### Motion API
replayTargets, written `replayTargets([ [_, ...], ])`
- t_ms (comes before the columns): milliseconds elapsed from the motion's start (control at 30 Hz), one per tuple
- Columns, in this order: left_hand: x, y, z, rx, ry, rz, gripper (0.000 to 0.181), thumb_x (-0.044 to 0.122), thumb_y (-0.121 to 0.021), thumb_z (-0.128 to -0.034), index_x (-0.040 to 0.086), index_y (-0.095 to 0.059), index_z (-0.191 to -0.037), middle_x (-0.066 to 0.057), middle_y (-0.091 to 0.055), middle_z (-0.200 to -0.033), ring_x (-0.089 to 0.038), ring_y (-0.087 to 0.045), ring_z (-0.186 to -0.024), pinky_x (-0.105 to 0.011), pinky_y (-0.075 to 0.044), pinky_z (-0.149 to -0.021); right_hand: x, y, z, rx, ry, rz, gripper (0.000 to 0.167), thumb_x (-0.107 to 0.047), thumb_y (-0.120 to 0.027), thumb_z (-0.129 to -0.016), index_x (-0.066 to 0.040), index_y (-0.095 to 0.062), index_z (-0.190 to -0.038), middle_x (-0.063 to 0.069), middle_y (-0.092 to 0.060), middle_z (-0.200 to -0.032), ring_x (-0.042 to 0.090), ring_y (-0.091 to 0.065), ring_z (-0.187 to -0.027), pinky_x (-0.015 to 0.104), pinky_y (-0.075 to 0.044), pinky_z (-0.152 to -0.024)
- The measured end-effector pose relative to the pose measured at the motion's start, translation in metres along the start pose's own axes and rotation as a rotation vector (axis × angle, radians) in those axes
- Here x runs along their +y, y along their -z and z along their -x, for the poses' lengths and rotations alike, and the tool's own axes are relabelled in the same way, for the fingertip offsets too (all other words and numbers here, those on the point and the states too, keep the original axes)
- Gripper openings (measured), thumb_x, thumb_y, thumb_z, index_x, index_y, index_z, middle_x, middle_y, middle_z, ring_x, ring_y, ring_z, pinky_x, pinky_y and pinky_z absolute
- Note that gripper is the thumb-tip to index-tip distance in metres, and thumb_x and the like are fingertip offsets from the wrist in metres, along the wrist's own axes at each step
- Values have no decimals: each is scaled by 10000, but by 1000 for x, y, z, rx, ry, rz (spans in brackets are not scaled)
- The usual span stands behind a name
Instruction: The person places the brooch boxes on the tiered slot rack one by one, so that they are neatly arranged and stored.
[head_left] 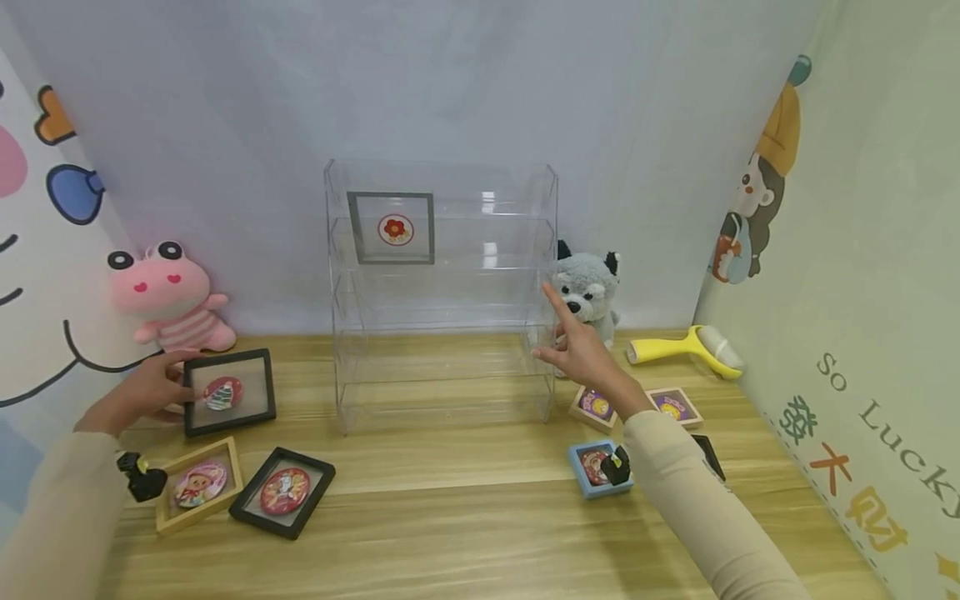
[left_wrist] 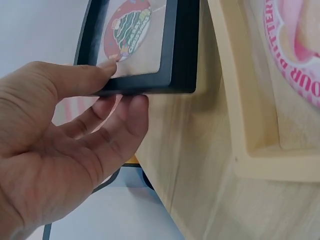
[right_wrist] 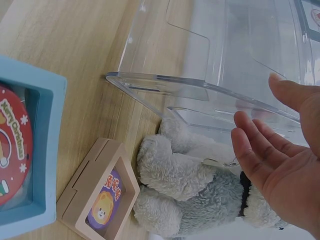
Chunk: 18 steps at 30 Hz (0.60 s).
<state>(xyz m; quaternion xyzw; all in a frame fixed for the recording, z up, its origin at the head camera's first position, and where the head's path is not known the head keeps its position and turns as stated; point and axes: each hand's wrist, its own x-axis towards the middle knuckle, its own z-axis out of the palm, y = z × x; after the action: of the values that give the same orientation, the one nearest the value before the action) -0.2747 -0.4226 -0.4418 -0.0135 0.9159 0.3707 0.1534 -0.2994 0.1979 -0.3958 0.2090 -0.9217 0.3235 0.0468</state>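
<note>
I saw the left hand [head_left: 155, 385] pinch a black frame [head_left: 251, 395] by its edge; the right hand [head_left: 587, 357] hung free, fingers apart, beside the clear rack [head_left: 447, 324]

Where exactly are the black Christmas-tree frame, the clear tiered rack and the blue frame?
Black Christmas-tree frame [head_left: 252, 388]: head view, right part of its pane.
Clear tiered rack [head_left: 444, 302]: head view, middle tier.
Blue frame [right_wrist: 49, 150]: right wrist view, right-hand border.
</note>
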Motion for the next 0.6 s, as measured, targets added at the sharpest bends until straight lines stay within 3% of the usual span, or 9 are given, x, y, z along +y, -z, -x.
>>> replayTargets([
  [333,9,-4,9,8,-66,46,771,44,-639,-933,-94,-156,-1517,-375,-402,-1132,-258,-614,-839,-455,-620,-679,0,0,0,3,-3,1,981,-171,-737,-913,-285,-65,-1618,233,-636,-1054,334,-701,-871,461,-585,-774],
  [600,19,-5,13,30,-136,73,804,46,-653,-938,5,-130,-1548,-369,-329,-1195,-401,-524,-979,-477,-616,-665,0,0,0,2,-10,4,988,-175,-737,-913,-286,-54,-1618,225,-639,-1035,328,-698,-856,454,-587,-770],
])
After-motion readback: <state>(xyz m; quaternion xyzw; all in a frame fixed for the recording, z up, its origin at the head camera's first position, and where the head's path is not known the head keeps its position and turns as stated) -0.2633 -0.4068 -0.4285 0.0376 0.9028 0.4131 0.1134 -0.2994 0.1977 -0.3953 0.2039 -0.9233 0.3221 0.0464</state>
